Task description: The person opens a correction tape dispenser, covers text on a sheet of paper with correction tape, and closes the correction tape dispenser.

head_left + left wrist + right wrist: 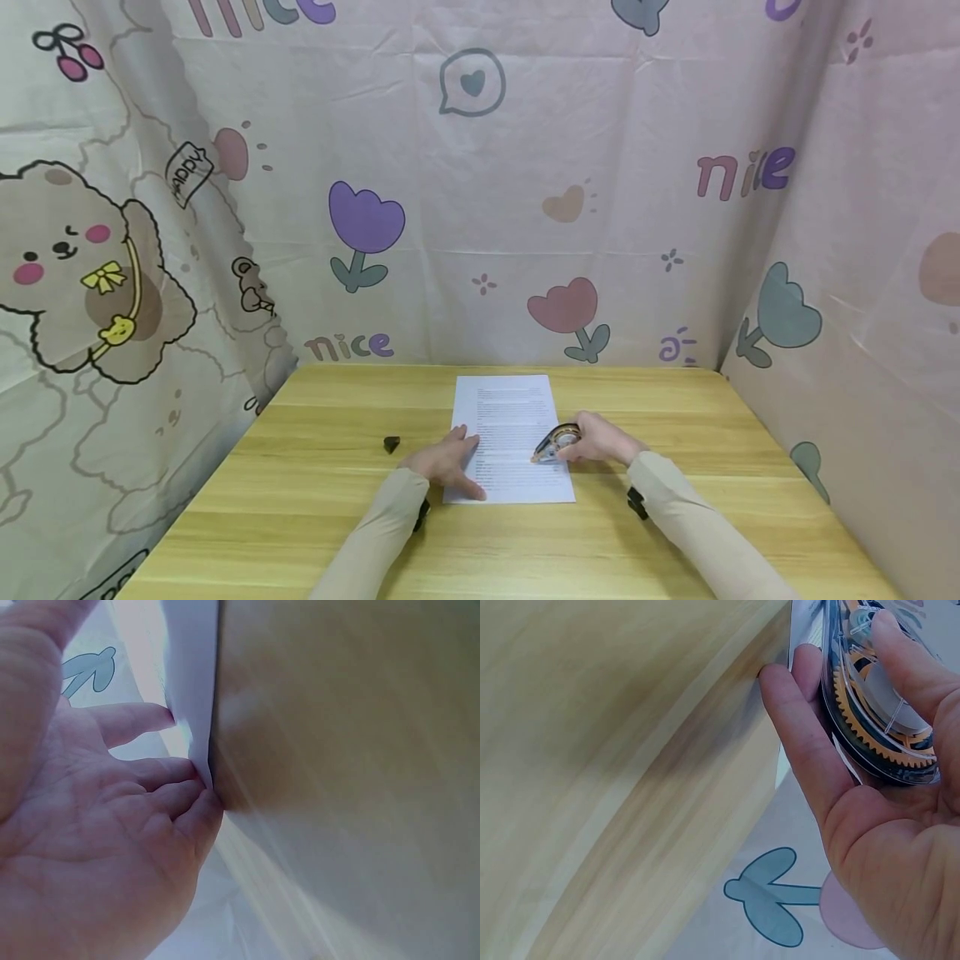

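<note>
A printed sheet of paper (517, 417) lies on the wooden table, its lines of text running across. My left hand (446, 463) rests on the sheet's left edge with fingers spread; in the left wrist view the hand's (112, 810) fingertips touch the paper's edge (191, 682). In my right hand (596, 437) is a correction tape dispenser (558, 439), gripped between thumb and fingers, its tip down at the text on the right half of the sheet. The right wrist view shows the dispenser's (881, 705) clear case and orange gear wheel beside the right hand (885, 802).
A small dark cap-like piece (391, 444) lies on the table (315, 517) left of the sheet. Patterned cloth (465, 183) hangs behind the table and along both sides. Each wrist carries a small black device.
</note>
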Demonstrator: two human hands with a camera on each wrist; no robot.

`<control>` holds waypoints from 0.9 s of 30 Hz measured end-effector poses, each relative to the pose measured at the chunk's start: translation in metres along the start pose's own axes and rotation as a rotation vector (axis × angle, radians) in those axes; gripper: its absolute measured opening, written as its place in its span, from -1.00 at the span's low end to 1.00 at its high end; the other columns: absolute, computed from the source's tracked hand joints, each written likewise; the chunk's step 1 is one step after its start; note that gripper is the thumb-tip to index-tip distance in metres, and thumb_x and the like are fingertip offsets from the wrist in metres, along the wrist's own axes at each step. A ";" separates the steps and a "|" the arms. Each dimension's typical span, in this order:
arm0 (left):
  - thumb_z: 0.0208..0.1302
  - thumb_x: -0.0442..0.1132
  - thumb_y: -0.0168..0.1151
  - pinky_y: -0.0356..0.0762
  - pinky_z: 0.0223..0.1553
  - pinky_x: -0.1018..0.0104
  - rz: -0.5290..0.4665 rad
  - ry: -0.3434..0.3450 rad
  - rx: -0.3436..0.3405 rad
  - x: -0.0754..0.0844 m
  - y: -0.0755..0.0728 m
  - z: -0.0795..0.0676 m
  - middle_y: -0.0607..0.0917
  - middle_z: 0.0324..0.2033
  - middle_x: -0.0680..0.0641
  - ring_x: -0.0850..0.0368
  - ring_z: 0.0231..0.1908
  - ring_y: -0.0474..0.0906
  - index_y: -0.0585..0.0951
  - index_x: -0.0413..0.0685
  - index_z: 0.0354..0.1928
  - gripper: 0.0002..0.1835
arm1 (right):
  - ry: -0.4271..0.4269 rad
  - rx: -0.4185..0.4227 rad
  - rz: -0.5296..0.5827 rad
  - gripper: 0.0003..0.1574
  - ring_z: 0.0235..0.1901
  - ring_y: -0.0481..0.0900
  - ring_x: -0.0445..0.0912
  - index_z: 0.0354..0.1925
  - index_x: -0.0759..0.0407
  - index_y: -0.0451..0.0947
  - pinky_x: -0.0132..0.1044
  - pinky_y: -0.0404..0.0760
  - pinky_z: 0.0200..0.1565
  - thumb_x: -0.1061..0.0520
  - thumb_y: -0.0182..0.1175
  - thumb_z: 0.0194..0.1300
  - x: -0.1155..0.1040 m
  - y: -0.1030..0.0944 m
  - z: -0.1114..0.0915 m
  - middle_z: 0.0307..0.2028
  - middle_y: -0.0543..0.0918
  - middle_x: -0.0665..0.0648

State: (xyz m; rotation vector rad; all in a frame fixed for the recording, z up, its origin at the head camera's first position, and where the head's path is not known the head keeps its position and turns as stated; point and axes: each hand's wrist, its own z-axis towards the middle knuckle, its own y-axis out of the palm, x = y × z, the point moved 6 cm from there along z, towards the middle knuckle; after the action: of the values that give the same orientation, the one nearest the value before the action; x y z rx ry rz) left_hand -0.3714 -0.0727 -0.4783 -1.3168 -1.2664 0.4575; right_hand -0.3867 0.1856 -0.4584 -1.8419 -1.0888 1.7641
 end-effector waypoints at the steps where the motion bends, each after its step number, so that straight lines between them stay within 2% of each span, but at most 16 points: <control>1: -0.09 0.12 0.55 -0.02 0.50 -0.12 0.000 -0.002 0.001 0.000 0.000 0.000 -0.01 0.52 -0.31 -0.19 0.53 -0.11 0.20 -0.16 0.48 0.13 | -0.004 0.000 -0.001 -0.52 -0.46 0.62 -0.05 -0.20 0.37 0.46 -0.22 0.70 -0.37 0.19 0.49 0.03 0.000 0.000 0.000 -0.39 0.63 0.16; 12: -0.08 0.12 0.54 -0.04 0.50 -0.11 -0.001 -0.002 -0.003 0.000 0.000 0.000 -0.01 0.52 -0.31 -0.19 0.53 -0.11 0.19 -0.16 0.48 0.13 | 0.005 0.012 0.025 -0.56 -0.49 0.63 -0.04 -0.22 0.36 0.45 -0.16 0.71 -0.36 0.24 0.48 0.02 0.002 -0.002 -0.002 -0.44 0.63 0.17; 27: -0.09 0.13 0.54 -0.02 0.50 -0.13 0.011 0.004 0.002 -0.001 0.001 0.002 0.00 0.52 -0.31 -0.19 0.53 -0.10 0.19 -0.16 0.48 0.14 | 0.003 -0.010 -0.002 -0.52 -0.50 0.61 -0.03 -0.18 0.36 0.44 -0.23 0.65 -0.46 0.21 0.47 0.03 0.006 -0.005 -0.003 -0.43 0.63 0.16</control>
State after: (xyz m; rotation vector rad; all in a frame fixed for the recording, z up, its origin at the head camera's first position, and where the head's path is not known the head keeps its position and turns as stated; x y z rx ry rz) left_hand -0.3731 -0.0725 -0.4803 -1.3231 -1.2560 0.4632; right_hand -0.3862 0.1942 -0.4583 -1.8487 -1.1000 1.7574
